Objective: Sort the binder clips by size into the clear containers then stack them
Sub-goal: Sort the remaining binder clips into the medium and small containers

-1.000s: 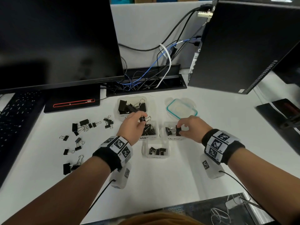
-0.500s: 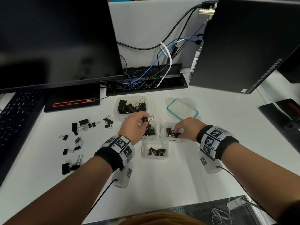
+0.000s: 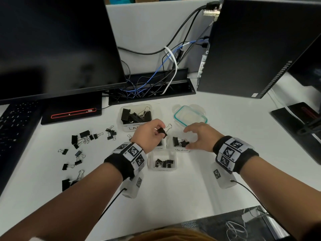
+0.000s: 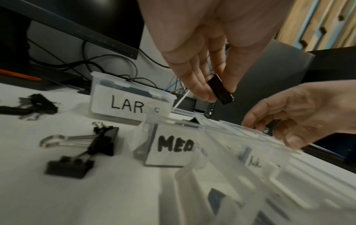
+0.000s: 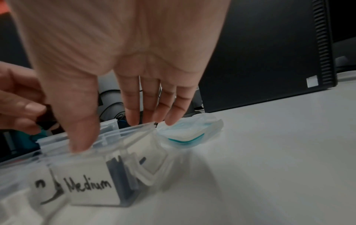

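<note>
Monitor [image 3: 57, 44], keyboard [image 3: 12, 122] left – PC tower [image 3: 251, 49] right.

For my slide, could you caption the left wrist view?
Left hand pinches a black binder clip above the clear containers.

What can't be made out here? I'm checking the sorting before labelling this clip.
- Small front container's label: too small in the head view, out of focus in the wrist views.
- MED container: the left hand covers its contents in the head view.
- LARGE label: its end is hidden by the MED container.
- Held binder clip's size: partly covered by fingers.
</note>
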